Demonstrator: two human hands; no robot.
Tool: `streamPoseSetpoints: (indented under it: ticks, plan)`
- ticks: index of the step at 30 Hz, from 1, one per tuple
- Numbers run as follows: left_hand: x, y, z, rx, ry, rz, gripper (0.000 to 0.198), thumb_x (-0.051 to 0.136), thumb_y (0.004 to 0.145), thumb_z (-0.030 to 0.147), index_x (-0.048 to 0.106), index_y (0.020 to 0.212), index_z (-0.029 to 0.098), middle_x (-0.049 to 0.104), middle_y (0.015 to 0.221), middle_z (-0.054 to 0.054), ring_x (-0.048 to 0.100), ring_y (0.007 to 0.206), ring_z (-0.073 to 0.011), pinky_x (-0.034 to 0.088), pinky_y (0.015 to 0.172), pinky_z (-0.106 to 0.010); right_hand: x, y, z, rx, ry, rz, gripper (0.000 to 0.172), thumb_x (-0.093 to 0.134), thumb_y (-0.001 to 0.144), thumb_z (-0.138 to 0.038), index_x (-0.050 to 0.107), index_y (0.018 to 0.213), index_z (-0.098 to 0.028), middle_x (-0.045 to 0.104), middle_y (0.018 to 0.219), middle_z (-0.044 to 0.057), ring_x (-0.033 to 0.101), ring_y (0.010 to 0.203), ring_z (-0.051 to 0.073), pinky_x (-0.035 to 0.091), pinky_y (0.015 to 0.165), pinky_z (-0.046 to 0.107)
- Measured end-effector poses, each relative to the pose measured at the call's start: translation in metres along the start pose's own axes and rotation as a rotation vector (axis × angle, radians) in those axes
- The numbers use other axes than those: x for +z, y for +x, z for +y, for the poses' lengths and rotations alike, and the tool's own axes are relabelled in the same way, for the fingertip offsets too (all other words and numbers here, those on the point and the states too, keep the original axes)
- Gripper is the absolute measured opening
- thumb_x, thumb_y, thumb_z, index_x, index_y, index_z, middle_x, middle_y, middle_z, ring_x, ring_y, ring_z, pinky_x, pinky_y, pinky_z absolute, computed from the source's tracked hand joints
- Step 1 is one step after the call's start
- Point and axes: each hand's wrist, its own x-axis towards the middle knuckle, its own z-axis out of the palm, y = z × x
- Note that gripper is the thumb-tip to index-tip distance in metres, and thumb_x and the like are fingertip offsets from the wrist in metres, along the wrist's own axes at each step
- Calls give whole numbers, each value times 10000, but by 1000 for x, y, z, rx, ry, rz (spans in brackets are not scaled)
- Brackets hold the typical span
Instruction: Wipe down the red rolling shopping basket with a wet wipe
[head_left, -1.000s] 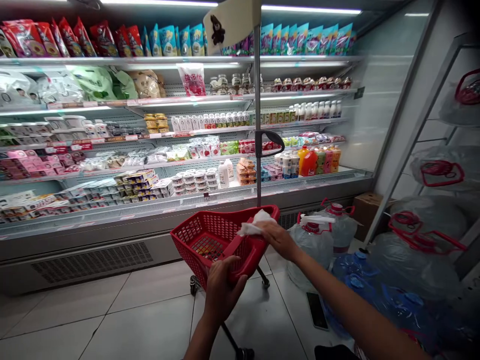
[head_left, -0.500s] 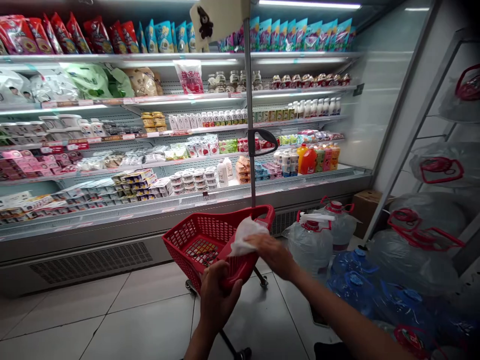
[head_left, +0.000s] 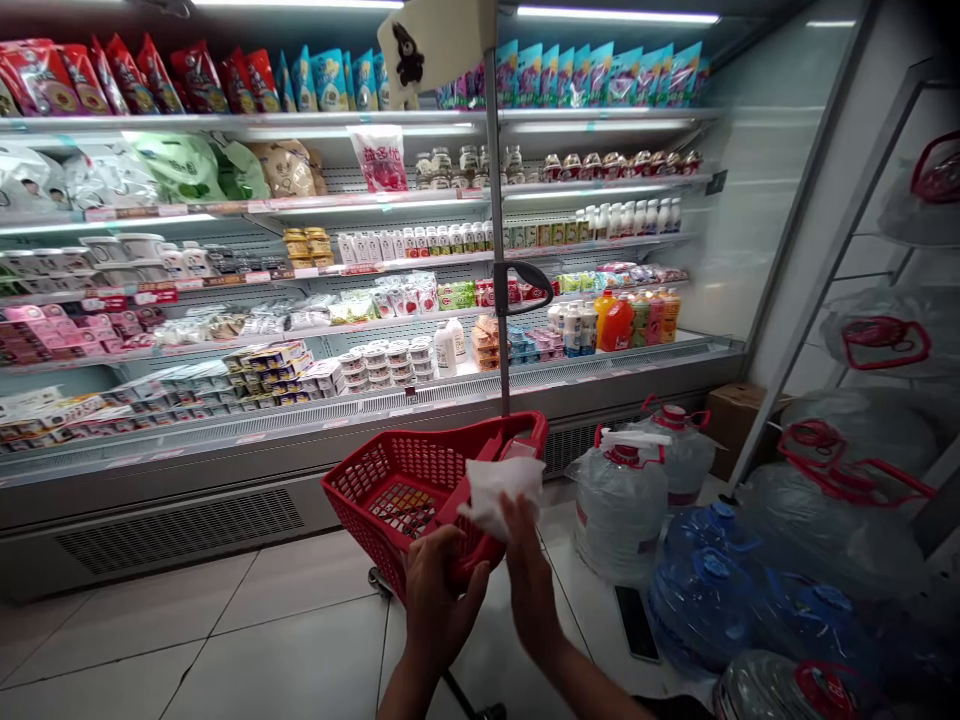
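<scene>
A small red plastic shopping cart (head_left: 390, 470) stands on the tiled floor in front of a chilled display case. My left hand (head_left: 439, 590) is closed round the near rim of the cart's basket. My right hand (head_left: 529, 570) holds a white cloth (head_left: 499, 492) pressed against the basket's right side, just beside my left hand. A grey pole (head_left: 496, 230) with a flag bearing a bear picture rises from the cart's far end.
The open refrigerated case (head_left: 300, 290) is stocked with dairy packs, bottles and bagged goods. Large water jugs (head_left: 621, 495) wrapped in plastic stand on the floor at right, more on a metal rack (head_left: 885, 340). A phone (head_left: 634, 620) lies on the tiles. A cardboard box (head_left: 731, 415) sits behind.
My right hand has drawn the white cloth back along the basket's right rim, from the far end toward me. The left hand has kept its grip on the near rim.
</scene>
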Motion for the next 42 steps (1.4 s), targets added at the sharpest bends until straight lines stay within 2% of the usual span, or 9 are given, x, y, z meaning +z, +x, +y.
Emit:
streamPoseSetpoints:
  ticks: [4,11,14,18,25,28,33,38,42]
  plan:
    - [-1,-3,-3,-7,-6,8,332,660,913,455,587,1157,242,680,960,-59,652,868,-242,572,762,-394,0,5,11,-36,17,-29,488,315,1101,-418,443,1567,-352,437,1630,28,188,1595,260,235,1281,621]
    - [2,-6,-5,-16,-5,28,288,655,908,460,590,1091,247,665,936,-52,636,846,-236,559,765,-396,-52,149,96,82,-36,30,668,323,1032,-684,554,1488,-254,504,1578,97,393,1515,272,328,1250,545]
    - [3,-2,-5,8,25,3,273,669,901,422,579,1090,246,674,934,-49,632,851,-237,548,772,-391,-60,177,109,82,-38,11,662,336,1020,-699,573,1478,-282,589,1503,71,476,1461,263,383,1219,533]
    - [6,3,0,88,66,-23,290,639,889,334,551,1150,241,682,989,-55,635,892,-250,536,789,-396,-50,156,90,115,-49,15,649,314,1044,-658,547,1507,-267,621,1467,94,526,1421,290,443,1171,557]
    - [26,9,10,164,112,3,456,609,824,234,482,1262,206,681,1067,-105,652,943,-294,541,833,-457,-29,40,-17,-53,-68,-164,437,336,1101,-397,607,1441,-342,602,1491,26,393,1517,257,241,1297,567]
    - [36,6,10,187,95,18,494,624,824,261,461,1285,191,671,1030,-108,662,946,-309,548,833,-479,-37,18,-35,-95,-76,-268,447,329,1100,-343,552,1486,-378,632,1453,16,428,1496,255,268,1291,584]
    - [39,4,17,189,40,-83,525,598,780,204,463,1287,198,656,1098,-111,663,1011,-309,553,885,-504,-66,69,3,-111,-98,-278,442,358,1097,-448,610,1439,-324,603,1492,36,424,1498,246,325,1271,526]
    - [24,20,8,331,25,-406,577,579,907,201,422,1462,219,568,1482,-137,508,1412,-281,404,1184,-506,-86,136,34,-45,-146,-345,523,355,1071,-582,653,1392,-299,629,1465,43,462,1473,246,337,1258,501]
    - [21,25,-27,252,287,-350,695,598,988,390,317,1613,275,376,1663,-142,272,1571,-337,240,1243,-630,-101,132,25,-49,-195,-435,495,357,1083,-544,592,1457,-322,594,1505,14,406,1509,237,285,1277,530]
